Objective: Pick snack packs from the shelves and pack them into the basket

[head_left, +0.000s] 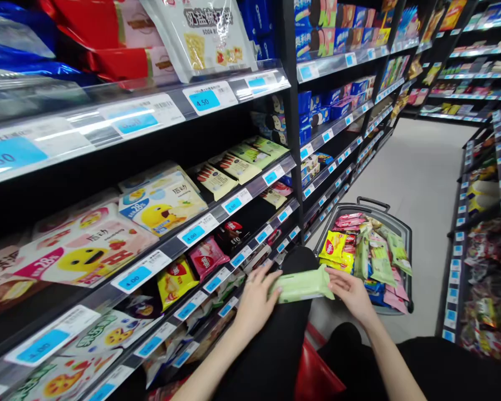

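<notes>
A pale green snack packet (303,285) is held flat between both hands above my black-clad knee. My left hand (254,298) grips its left end, with the fingers curled over the top. At the other end, my right hand (350,292) pinches the crimped edge. Just beyond the hands stands a dark shopping basket (401,227) on the floor, filled with several snack packets in yellow, red, green and pink.
Black store shelves (250,189) run along the left, stacked with biscuit and snack packs behind blue price tags. More shelving (480,245) lines the right side. The grey aisle floor (421,167) stretches away between them. Something red (313,376) lies between my legs.
</notes>
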Motion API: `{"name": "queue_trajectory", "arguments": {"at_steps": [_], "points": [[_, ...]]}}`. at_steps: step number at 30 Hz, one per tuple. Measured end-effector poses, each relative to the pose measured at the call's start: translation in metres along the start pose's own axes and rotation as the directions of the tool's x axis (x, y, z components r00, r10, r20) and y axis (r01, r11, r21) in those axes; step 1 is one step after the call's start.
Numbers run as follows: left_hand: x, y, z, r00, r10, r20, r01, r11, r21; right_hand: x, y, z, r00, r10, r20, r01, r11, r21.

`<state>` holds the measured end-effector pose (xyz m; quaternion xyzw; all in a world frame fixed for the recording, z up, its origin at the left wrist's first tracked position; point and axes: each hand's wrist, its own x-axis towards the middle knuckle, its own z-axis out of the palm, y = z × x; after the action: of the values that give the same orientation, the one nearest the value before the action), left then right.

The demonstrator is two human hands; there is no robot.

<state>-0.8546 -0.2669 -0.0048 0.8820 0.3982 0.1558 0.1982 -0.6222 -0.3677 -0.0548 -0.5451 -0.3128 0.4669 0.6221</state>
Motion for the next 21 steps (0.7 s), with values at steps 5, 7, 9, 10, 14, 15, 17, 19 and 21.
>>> {"name": "queue_trajectory", "arguments": {"at_steps": [5, 7, 9, 10, 14, 15, 17, 19, 21], "points": [[0.031, 0.052, -0.001, 0.892, 0.414, 0.183, -0.422, 0.907, 0.005, -0.002, -0.007, 0.016, 0.998, -0.066, 0.019, 0.065, 0.997, 0.05], [0.045, 0.066, -0.002, 0.875, 0.437, 0.209, -0.457, 0.888, 0.057, -0.003, -0.009, 0.02, 0.996, -0.086, 0.01, 0.085, 0.994, 0.067], [0.055, 0.072, -0.002, 0.848, 0.463, 0.26, -0.503, 0.857, 0.116, -0.005, -0.01, 0.024, 0.995, -0.101, -0.005, 0.101, 0.992, 0.082], [0.058, 0.073, -0.002, 0.829, 0.476, 0.292, -0.531, 0.834, 0.149, -0.006, -0.009, 0.025, 0.995, -0.104, -0.007, 0.104, 0.99, 0.093], [0.06, 0.073, 0.002, 0.749, 0.518, 0.414, -0.651, 0.692, 0.313, -0.01, -0.003, 0.026, 0.998, -0.062, -0.007, 0.063, 0.988, 0.143], [0.059, 0.072, 0.005, 0.727, 0.533, 0.432, -0.68, 0.644, 0.351, -0.01, -0.002, 0.025, 0.999, -0.038, -0.007, 0.038, 0.988, 0.148], [0.058, 0.071, 0.009, 0.69, 0.563, 0.455, -0.723, 0.562, 0.401, -0.01, 0.0, 0.024, 1.0, 0.007, -0.009, -0.006, 0.987, 0.16], [0.058, 0.07, 0.013, 0.668, 0.578, 0.469, -0.744, 0.524, 0.415, -0.009, 0.002, 0.022, 0.999, 0.025, -0.022, -0.021, 0.986, 0.168], [0.061, 0.069, 0.014, 0.663, 0.576, 0.478, -0.748, 0.527, 0.404, -0.006, 0.003, 0.02, 0.999, 0.013, -0.046, -0.006, 0.988, 0.155]]}}
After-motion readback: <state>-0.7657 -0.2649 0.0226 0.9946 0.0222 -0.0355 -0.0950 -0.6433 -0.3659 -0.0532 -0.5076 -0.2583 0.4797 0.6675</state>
